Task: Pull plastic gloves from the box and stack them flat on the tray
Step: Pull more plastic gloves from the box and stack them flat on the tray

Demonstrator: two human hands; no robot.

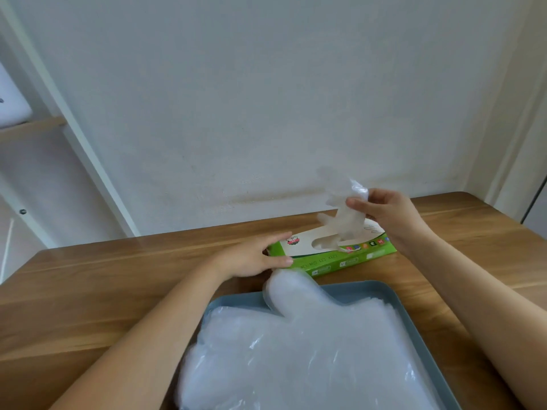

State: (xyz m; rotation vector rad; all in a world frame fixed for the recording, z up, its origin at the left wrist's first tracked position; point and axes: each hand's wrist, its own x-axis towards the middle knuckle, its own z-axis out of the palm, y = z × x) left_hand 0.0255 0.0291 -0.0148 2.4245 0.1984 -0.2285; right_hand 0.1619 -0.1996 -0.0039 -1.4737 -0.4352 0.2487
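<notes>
A green and white glove box (pixel 349 255) lies flat on the wooden table, its slot facing up. My right hand (pixel 384 213) pinches a clear plastic glove (pixel 343 216) above the box, and the glove's lower end still reaches into the slot. My left hand (pixel 254 255) rests with straight fingers against the box's left end. A stack of clear gloves (pixel 296 350) lies flat on the blue-grey tray (pixel 414 300) close to me, with one thumb part hanging over the tray's far rim.
The wooden table (pixel 118 285) runs up to a white wall behind the box. A white shelf frame stands at the far left. The table's right edge lies beyond my right forearm.
</notes>
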